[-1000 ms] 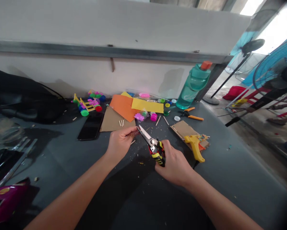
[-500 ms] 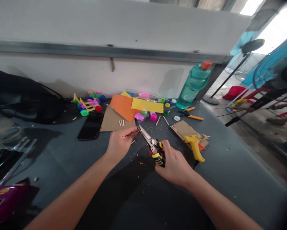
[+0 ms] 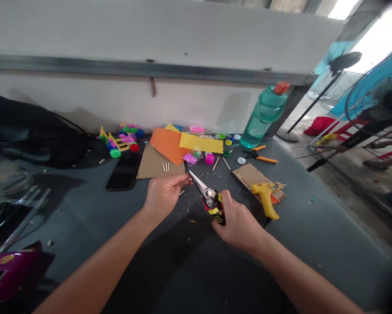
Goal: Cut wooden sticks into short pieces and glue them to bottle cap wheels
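My right hand (image 3: 240,223) is wrapped round the yellow, black and red handles of a pair of heavy-duty scissors (image 3: 203,187). Their blades point up and left, with the tips right by the fingers of my left hand (image 3: 163,194). That hand is pinched closed; whatever sits between thumb and finger is too small and covered to make out. Just beyond it, several short wooden sticks (image 3: 166,167) lie on a piece of brown cardboard (image 3: 146,165). Two longer sticks (image 3: 215,164) rest on the dark table further right.
A yellow glue gun (image 3: 266,198) lies on a cardboard piece (image 3: 250,175) at right, near orange-handled pliers (image 3: 264,159) and a teal bottle (image 3: 263,115). Left are a phone (image 3: 124,172) and a colourful toy (image 3: 119,141). Orange paper (image 3: 168,146) and bottle caps (image 3: 209,158) lie behind.
The scissor blades look closer together than before, and their tips have shifted very slightly. Both hands stay in nearly the same place.
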Motion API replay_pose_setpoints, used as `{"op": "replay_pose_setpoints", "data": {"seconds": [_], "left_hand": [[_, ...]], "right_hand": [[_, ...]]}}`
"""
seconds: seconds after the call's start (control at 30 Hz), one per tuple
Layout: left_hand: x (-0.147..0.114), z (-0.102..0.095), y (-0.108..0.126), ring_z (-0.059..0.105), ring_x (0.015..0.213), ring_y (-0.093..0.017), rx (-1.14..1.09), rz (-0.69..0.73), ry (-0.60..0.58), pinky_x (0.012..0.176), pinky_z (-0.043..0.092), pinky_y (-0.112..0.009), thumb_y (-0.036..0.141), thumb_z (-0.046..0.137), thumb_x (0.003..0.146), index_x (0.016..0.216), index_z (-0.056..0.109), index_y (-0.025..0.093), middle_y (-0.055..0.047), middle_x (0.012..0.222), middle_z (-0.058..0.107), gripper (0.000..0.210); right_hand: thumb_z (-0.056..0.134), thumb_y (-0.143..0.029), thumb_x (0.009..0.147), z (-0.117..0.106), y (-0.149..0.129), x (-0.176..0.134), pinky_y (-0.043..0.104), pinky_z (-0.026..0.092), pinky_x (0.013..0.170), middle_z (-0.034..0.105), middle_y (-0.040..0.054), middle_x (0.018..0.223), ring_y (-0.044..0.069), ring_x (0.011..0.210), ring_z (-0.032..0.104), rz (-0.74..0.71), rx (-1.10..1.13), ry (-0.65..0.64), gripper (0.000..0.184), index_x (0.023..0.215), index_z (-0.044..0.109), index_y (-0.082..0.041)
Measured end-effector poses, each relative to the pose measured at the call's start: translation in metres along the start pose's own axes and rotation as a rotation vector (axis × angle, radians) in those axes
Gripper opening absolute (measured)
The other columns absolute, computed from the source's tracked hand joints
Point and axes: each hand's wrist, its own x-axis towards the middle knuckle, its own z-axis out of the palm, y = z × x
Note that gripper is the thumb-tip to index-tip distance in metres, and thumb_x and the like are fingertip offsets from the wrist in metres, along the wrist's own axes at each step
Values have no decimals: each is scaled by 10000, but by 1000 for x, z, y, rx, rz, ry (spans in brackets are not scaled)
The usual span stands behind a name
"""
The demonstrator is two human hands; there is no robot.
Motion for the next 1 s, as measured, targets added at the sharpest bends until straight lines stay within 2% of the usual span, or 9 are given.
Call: {"op": "replay_pose_setpoints", "data": {"seconds": [0.33, 0.6, 0.7, 0.8, 0.9, 1.0], "left_hand": [[3, -2, -2, 664, 740, -152, 21, -31, -42, 667, 523, -253, 171, 550, 781, 861, 722, 257, 24, 799, 727, 208], [0, -1, -7, 661, 764, -149, 58, 28, -19, 673, 515, -245, 155, 531, 783, 852, 719, 260, 19, 804, 722, 226], [3, 0, -3, 663, 747, -150, 11, -20, -37, 685, 520, -247, 191, 553, 781, 850, 712, 244, 10, 801, 725, 182], [10, -4, -2, 660, 768, -163, -53, -108, -29, 710, 520, -260, 235, 571, 776, 836, 702, 217, -11, 801, 723, 146], [22, -14, -13, 649, 795, -164, -146, -192, 46, 746, 513, -265, 241, 596, 750, 803, 693, 183, -43, 817, 714, 125], [30, -24, -28, 631, 723, -147, -262, -280, 148, 694, 528, -272, 265, 640, 707, 846, 681, 164, -54, 827, 694, 178]], "right_hand": [[480, -291, 665, -1, -1, 1, 254, 244, 511, 514, 9, 693, 145, 547, 492, -20, -25, 53, 295, 909, 350, -191], [479, -272, 681, 0, -1, 1, 255, 229, 499, 523, 11, 677, 148, 532, 488, -18, -41, -5, 272, 898, 339, -190], [484, -257, 694, 0, 1, 3, 250, 248, 502, 520, -5, 657, 152, 542, 502, 2, 7, -7, 265, 913, 348, -194], [504, -332, 721, 2, 11, 11, 256, 293, 528, 543, 11, 712, 173, 598, 533, 89, 3, 38, 296, 946, 371, -192], [521, -422, 732, 8, 26, 23, 289, 355, 593, 557, 86, 840, 231, 749, 563, 242, -114, 105, 365, 966, 420, -160], [564, -443, 714, 18, 37, 33, 343, 387, 696, 537, 152, 946, 280, 881, 542, 286, -258, 181, 464, 1030, 459, -119]]}}
